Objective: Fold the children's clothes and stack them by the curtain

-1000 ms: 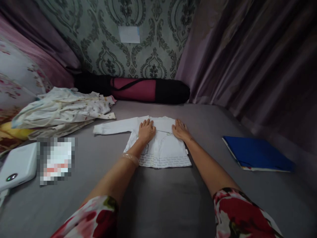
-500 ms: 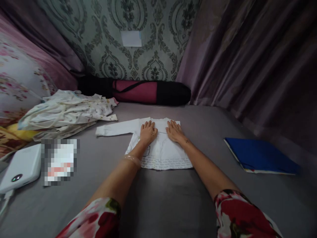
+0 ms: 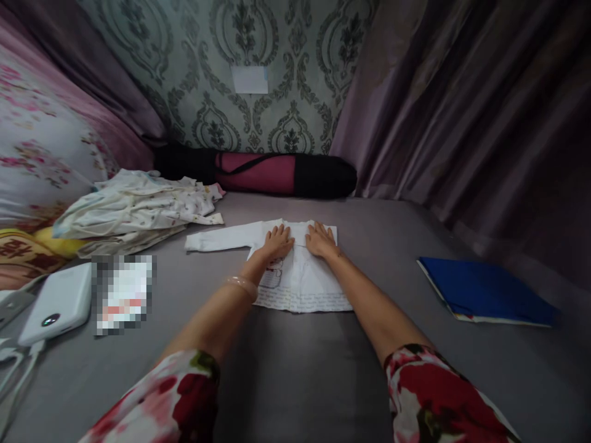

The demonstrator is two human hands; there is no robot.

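Observation:
A small white long-sleeved shirt (image 3: 302, 286) lies spread on the grey sheet, with lines of print near its hem and a drawing on its left side. One sleeve stretches out to the left; the right sleeve does not show extended. My left hand (image 3: 278, 241) rests flat on the upper left of the chest, fingers spread. On the upper right, near the collar, my right hand (image 3: 322, 239) lies with its fingers apart. Both palms touch the cloth and neither grips it.
A heap of baby clothes (image 3: 138, 200) lies at the left, behind a white power bank (image 3: 60, 301) with cables and a blurred-out packet (image 3: 124, 295). A blue folded cloth or folder (image 3: 484, 289) is at right. A black and maroon long bag (image 3: 258, 172) lies along the wall.
Both hands stay on the shirt's upper part; my right hand has shifted slightly left, its fingers a little more bent. The camera view has turned slightly left.

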